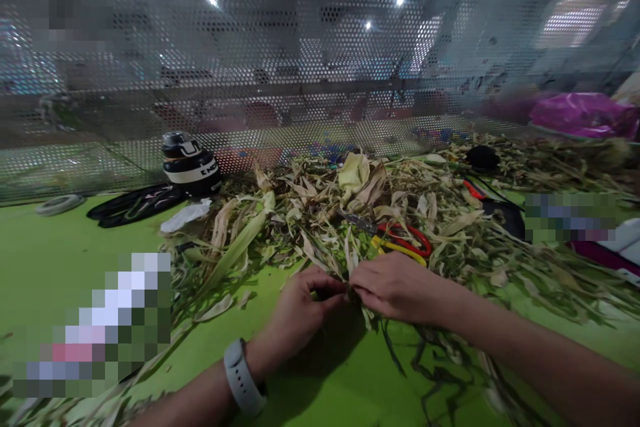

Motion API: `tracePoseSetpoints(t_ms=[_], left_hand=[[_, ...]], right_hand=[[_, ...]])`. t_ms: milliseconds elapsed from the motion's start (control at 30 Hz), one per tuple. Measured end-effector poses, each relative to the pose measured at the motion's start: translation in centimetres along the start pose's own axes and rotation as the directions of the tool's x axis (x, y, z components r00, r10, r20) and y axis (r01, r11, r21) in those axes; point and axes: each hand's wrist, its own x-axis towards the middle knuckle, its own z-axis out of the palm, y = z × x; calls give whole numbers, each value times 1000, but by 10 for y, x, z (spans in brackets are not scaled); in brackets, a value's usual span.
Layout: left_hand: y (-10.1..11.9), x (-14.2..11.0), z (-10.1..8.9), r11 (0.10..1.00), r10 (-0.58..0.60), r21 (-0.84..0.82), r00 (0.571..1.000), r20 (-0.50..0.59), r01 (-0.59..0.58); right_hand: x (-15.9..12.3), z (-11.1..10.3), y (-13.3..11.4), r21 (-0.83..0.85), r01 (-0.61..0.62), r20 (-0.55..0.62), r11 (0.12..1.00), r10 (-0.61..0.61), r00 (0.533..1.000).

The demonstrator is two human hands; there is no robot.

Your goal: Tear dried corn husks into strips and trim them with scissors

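Note:
My left hand [307, 307], with a pale watch band [244, 377] on its wrist, is closed with thumb and fingertips pinched together. Against it, my right hand [395, 287] is closed in a pinch too. Between the fingers of both hands is a small bunch of dried plant leaves [352, 257], pale strips sticking up and a few hanging below. The exact spot they grip is mostly covered. Just behind my right hand lie scissors [376, 233] with red and yellow handles, on a heap of dried leaves and stems [300, 197].
A perforated metal screen [310, 60] stands behind the green tabletop [210, 373]. Against it are a black bottle [193, 163], a black strap-like item [135, 205] and a crumpled white piece [186, 215]. A purple plastic bag [583, 115] sits at the far right.

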Motion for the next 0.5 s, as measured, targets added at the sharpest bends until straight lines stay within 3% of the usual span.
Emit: tracePoseSetpoints(t_ms=[133,267,400,500], left_hand=[[0,0,0,999,32,4,999,-6,-32],[1,-1,-3,997,80,-13,997,6,-80],[-4,-1,-2,994,105,-12,995,-3,-105],[-8,-2,-2,993,117,30,993,-8,-116]], right_hand=[[-1,0,0,20,-22,18,1000,21,1000],[-3,-12,7,144,-105,72,984,95,993],[-10,-27,27,326,-182,216,928,114,970],[-17,-31,49,439,-299,374,847,130,918]])
